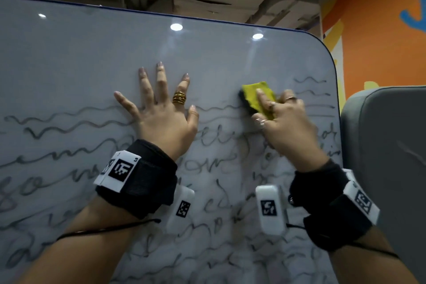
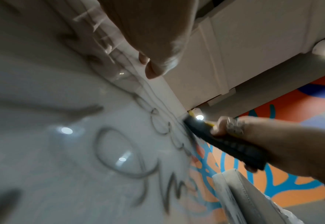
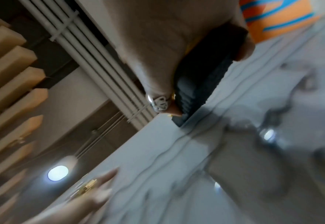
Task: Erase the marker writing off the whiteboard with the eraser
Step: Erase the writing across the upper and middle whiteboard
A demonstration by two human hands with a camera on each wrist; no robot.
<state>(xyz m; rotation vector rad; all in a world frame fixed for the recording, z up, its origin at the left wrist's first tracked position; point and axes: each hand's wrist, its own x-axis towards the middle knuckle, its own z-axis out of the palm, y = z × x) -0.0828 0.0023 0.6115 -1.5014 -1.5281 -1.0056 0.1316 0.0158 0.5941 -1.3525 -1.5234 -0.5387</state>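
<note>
A large whiteboard (image 1: 80, 57) fills the head view; black marker scrawl (image 1: 69, 122) covers its lower two thirds, while the top band is wiped. My left hand (image 1: 161, 108) lies flat on the board with fingers spread, a gold ring on one finger. To its right, my right hand (image 1: 281, 117) grips a yellow-backed eraser (image 1: 255, 94) with a dark felt face (image 2: 225, 144) and presses it against the board on the wavy lines near the right edge. In the right wrist view the felt (image 3: 202, 84) meets the board (image 3: 234, 159), with my thumb and fingers clamped on either side.
A grey padded chair back (image 1: 387, 157) stands just right of the board's rounded corner. An orange wall (image 1: 373, 18) with blue and yellow shapes is behind it. Ceiling ducts and pipes (image 3: 92, 65) run overhead. Lamp reflections (image 1: 176, 27) shine on the board.
</note>
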